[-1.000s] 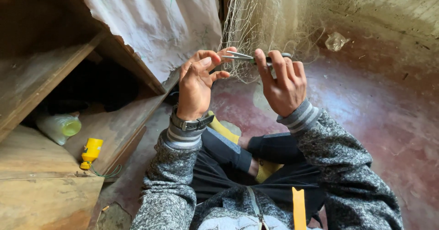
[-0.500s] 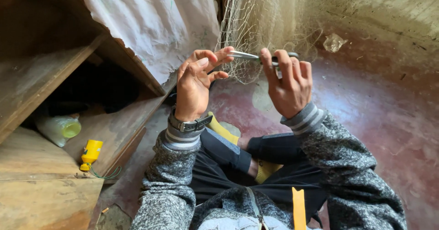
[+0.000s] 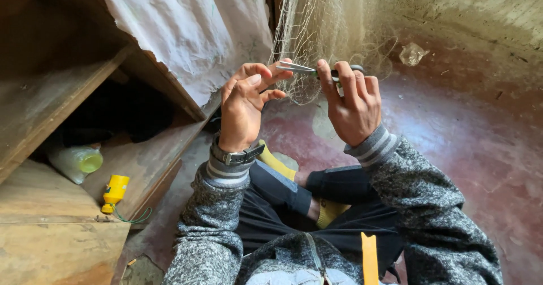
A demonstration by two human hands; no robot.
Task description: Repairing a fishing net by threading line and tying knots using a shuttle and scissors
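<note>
Seated cross-legged on the floor. Left hand [image 3: 244, 110] pinches the fishing net [image 3: 322, 30] hanging ahead; right hand [image 3: 352, 105] is closed around small scissors [image 3: 308, 70] at the mesh. Net looks light, limp, snag-prone; best gripped near a knot.

Fine pale fishing net [image 3: 322, 24] cut off by the top edge, hanging point unseen. Thin metal scissors [image 3: 305, 69] partly hidden: handles buried under the fingers of the right hand [image 3: 353, 106], blades too slim to tell whether parted or closed. Strand pinched by the left hand [image 3: 243, 112] too fine to make out. White crumpled cloth sheet [image 3: 186, 30] cropped at the top. Pale plastic bottle with a greenish cap [image 3: 76, 161] half lost in shadow under the brown wooden shelf [image 3: 68, 98]. Small clear crumpled scrap [image 3: 413, 53] on the reddish floor too blurred to identify.
</note>
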